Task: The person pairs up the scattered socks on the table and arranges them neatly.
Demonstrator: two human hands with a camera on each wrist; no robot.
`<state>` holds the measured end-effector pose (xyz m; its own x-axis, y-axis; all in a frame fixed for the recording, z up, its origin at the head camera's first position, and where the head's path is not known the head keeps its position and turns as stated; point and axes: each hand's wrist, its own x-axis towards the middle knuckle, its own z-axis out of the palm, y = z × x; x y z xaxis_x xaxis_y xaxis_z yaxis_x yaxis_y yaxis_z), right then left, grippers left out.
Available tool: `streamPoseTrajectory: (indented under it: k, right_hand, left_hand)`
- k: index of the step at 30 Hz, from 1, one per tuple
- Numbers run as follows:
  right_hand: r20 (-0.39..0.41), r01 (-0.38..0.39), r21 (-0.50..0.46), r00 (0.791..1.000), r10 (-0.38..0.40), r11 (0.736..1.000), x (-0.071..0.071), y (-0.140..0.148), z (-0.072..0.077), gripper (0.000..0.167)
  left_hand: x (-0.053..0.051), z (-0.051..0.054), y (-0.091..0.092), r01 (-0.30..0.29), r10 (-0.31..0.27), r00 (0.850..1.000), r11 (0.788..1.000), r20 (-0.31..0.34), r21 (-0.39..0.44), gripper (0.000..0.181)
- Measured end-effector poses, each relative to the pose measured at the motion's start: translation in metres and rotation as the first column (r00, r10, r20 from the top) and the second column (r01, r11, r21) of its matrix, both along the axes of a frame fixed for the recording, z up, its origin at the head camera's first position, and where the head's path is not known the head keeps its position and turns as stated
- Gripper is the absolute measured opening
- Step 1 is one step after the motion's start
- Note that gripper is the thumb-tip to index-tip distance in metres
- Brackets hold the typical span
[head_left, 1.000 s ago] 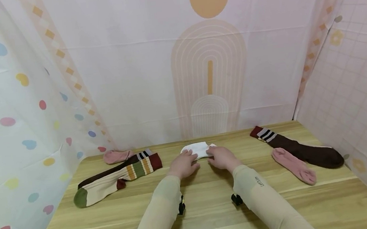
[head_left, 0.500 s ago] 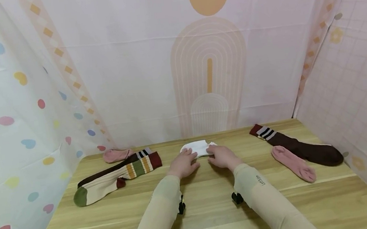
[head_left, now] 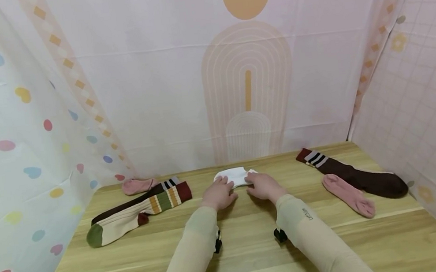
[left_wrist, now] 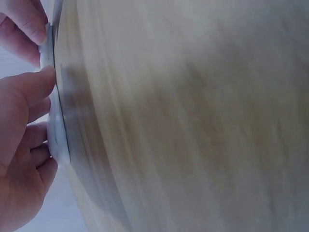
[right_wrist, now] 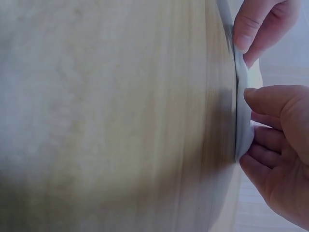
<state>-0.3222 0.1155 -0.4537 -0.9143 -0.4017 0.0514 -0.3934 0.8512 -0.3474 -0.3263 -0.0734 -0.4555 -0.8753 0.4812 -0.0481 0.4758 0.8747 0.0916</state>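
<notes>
A white ankle sock (head_left: 235, 175) lies flat near the back edge of the wooden table. My left hand (head_left: 218, 193) rests its fingertips on the sock's left part, and my right hand (head_left: 264, 186) touches its right end. In the left wrist view the left hand (left_wrist: 21, 140) has its fingers spread along the thin sock (left_wrist: 59, 128), against the tabletop. From the right wrist, the right hand (right_wrist: 282, 140) likewise presses its fingertips on the sock (right_wrist: 244, 116). Neither hand lifts it.
At the left lie a pink sock (head_left: 139, 185), a dark brown sock (head_left: 125, 206) and a cream striped sock (head_left: 125, 225) overlapping it. On the right are a brown sock (head_left: 360, 178) and a pink sock (head_left: 350, 196). A patterned curtain (head_left: 157, 93) stands behind the table (head_left: 250, 256).
</notes>
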Motion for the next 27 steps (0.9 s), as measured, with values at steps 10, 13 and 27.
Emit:
streamPoseTrajectory:
  k: [10,13,27]
  right_hand:
    - [0.01,0.038,0.028,0.999,-0.038,0.999,-0.016,-0.005,-0.004,0.038]
    - [0.007,0.038,0.04,0.999,-0.039,0.998,-0.02,-0.005,-0.005,0.037]
    - [0.036,0.059,0.05,0.997,-0.061,0.997,-0.028,-0.007,-0.003,0.041]
  left_hand:
    - [-0.005,0.001,0.007,-0.047,0.042,0.998,0.992,-0.046,-0.113,0.058]
    - [-0.008,0.0,0.009,-0.062,0.052,0.997,0.986,-0.064,-0.157,0.06]
    - [-0.017,0.002,0.011,-0.083,0.075,0.996,0.976,-0.044,-0.201,0.062]
